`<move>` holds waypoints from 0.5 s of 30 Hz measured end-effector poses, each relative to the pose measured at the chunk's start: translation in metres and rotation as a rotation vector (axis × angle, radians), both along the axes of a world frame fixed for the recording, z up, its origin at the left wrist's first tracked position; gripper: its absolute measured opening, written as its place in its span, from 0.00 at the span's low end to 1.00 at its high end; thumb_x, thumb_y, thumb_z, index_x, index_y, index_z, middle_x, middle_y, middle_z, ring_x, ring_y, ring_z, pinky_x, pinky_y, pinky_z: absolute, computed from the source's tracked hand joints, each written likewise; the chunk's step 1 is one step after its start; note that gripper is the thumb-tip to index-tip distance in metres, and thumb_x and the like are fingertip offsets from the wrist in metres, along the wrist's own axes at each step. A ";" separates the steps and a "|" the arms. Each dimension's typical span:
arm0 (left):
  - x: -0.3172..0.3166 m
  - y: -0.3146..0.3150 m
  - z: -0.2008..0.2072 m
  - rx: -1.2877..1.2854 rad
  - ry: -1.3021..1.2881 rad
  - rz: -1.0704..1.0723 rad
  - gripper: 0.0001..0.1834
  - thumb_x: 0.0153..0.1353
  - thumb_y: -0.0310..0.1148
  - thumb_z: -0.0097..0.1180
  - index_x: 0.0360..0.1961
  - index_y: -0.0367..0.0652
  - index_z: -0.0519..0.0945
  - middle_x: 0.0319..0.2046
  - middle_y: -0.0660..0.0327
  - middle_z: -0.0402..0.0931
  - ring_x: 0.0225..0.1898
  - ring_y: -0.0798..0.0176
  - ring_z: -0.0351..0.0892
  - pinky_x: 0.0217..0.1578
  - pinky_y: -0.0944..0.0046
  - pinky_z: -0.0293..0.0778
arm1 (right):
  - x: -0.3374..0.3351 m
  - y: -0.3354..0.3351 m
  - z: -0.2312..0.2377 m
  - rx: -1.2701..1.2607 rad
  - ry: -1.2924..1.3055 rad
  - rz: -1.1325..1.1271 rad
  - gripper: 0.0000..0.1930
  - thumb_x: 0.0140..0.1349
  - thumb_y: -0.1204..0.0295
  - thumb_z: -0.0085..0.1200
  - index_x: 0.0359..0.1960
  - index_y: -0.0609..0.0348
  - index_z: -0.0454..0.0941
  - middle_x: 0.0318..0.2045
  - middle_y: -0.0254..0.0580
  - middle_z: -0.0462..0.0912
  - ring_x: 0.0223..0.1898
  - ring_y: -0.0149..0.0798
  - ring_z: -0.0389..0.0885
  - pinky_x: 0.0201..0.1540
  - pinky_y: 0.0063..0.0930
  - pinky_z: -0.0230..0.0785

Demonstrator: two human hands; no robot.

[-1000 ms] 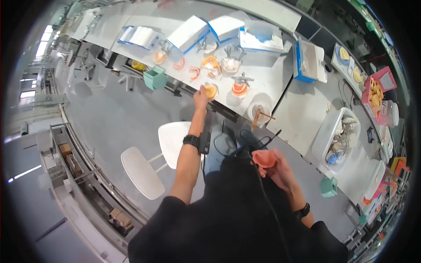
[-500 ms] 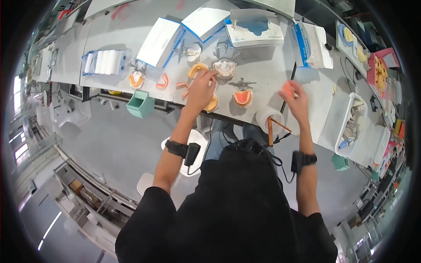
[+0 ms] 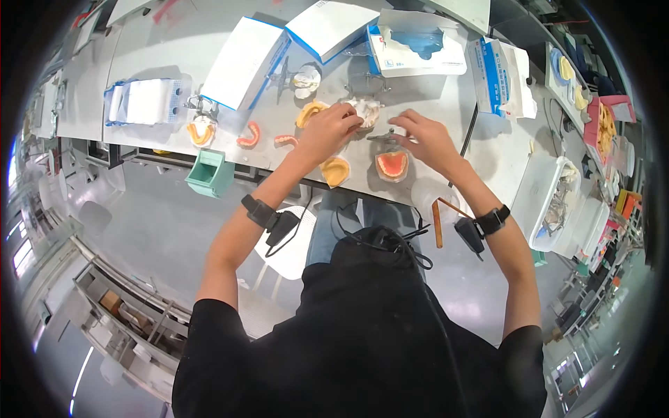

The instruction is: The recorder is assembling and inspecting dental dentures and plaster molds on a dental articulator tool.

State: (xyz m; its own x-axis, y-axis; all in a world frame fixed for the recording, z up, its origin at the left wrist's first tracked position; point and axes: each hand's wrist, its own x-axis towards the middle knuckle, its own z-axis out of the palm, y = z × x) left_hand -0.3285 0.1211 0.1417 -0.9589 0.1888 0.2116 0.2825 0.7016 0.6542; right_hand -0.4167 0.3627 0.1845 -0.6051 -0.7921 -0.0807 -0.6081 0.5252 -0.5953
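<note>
My left hand (image 3: 330,131) is closed, its fingertips pinched at the near left edge of a white plaster dental cast (image 3: 366,110) on a metal articulator. Just right of that cast, my right hand (image 3: 424,141) hovers with bent fingers apart and nothing visible between them. Below its fingertips lies a metal articulator bar (image 3: 385,136), joined to a cast with a red-pink base and teeth (image 3: 391,166). A yellow cast (image 3: 335,171) sits at the table edge under my left wrist. Another yellow cast (image 3: 309,113) is partly covered by my left hand.
Pink arch-shaped pieces (image 3: 248,134) and a smaller articulator with a yellow-rimmed cast (image 3: 201,131) lie left. White-and-blue boxes (image 3: 245,63) line the back. A green bin (image 3: 210,173) hangs at the front edge. A translucent cup (image 3: 433,198) with brown sticks and a white tub (image 3: 550,202) stand right.
My right hand has moved left from the table's right side to beside the white cast. The pink piece it held is no longer visible. My left hand stays at the cast.
</note>
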 end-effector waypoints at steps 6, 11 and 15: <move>-0.005 -0.004 -0.004 -0.036 0.013 -0.045 0.11 0.48 0.24 0.62 0.36 0.43 0.83 0.35 0.63 0.77 0.37 0.60 0.80 0.36 0.61 0.76 | -0.012 -0.032 -0.021 -0.030 0.081 0.175 0.14 0.54 0.73 0.61 0.44 0.53 0.80 0.39 0.36 0.80 0.35 0.42 0.82 0.36 0.35 0.75; -0.005 -0.004 -0.006 -0.084 0.060 -0.080 0.12 0.46 0.23 0.61 0.36 0.43 0.83 0.34 0.64 0.77 0.36 0.60 0.80 0.36 0.62 0.76 | -0.013 -0.037 -0.030 -0.031 0.158 0.258 0.09 0.53 0.73 0.59 0.38 0.55 0.78 0.37 0.38 0.78 0.38 0.42 0.81 0.35 0.35 0.76; -0.004 -0.006 -0.008 -0.091 0.053 -0.086 0.11 0.47 0.24 0.61 0.35 0.43 0.83 0.34 0.64 0.77 0.35 0.60 0.80 0.35 0.62 0.76 | -0.011 -0.036 -0.033 -0.036 0.211 0.308 0.09 0.52 0.74 0.57 0.36 0.58 0.78 0.36 0.38 0.78 0.38 0.41 0.81 0.34 0.34 0.76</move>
State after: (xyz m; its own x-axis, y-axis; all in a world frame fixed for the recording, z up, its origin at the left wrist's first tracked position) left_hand -0.3324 0.1150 0.1340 -0.9265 0.2906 0.2392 0.3763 0.7294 0.5713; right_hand -0.4273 0.3262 0.1515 -0.3386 -0.9395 0.0520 -0.8457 0.2797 -0.4546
